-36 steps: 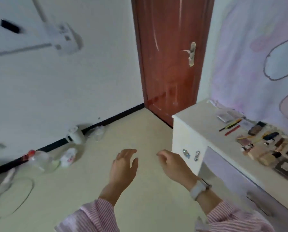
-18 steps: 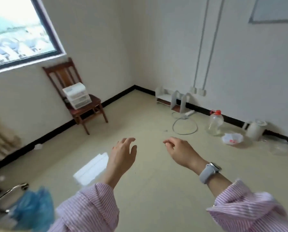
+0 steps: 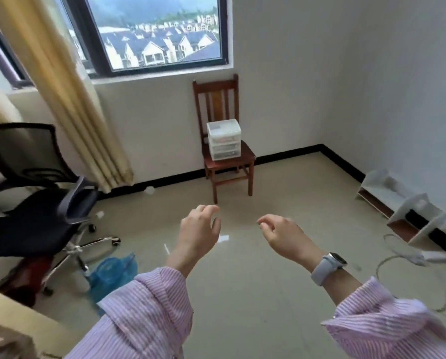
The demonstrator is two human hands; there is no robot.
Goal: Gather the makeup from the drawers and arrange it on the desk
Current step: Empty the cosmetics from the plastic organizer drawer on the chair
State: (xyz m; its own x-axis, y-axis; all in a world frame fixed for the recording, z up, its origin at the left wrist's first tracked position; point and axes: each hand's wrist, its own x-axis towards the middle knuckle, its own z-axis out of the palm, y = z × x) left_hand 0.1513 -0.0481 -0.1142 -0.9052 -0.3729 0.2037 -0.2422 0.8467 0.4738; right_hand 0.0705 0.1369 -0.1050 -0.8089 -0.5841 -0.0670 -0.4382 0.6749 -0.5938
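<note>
A small white plastic drawer unit (image 3: 224,139) with several stacked drawers stands on the seat of a wooden chair (image 3: 225,161) against the far wall under the window. My left hand (image 3: 200,230) and my right hand (image 3: 284,235) hang in the air in front of me, well short of the chair. Both hold nothing and their fingers are loosely curled. A grey watch sits on my right wrist. The desk and the makeup are out of view.
A black office chair (image 3: 32,200) stands at the left beside a yellow curtain (image 3: 69,94). A blue plastic bag (image 3: 113,272) lies on the floor near it. A white shelf piece (image 3: 408,211) and a cable (image 3: 408,257) lie along the right wall.
The view has swung left from the door and desk, past the right wall, to the window wall. The wooden chair with the drawer unit is now straight ahead. Both hands stay empty.
</note>
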